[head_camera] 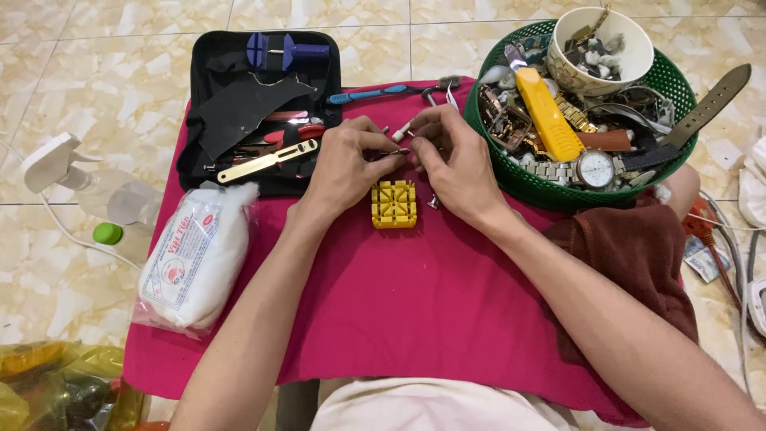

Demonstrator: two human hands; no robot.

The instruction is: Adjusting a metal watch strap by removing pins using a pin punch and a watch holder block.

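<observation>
Right now my left hand and right hand pinch 1 small metal pin together just above the yellow block, so I judge the fitting barely begun, block unused.

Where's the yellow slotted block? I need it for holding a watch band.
The yellow slotted block sits on the pink cloth, mid-frame, just below both hands.

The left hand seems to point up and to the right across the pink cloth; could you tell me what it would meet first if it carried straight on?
Almost at once the right hand, whose fingertips meet the left hand over a small metal part; depth is unclear.
</observation>
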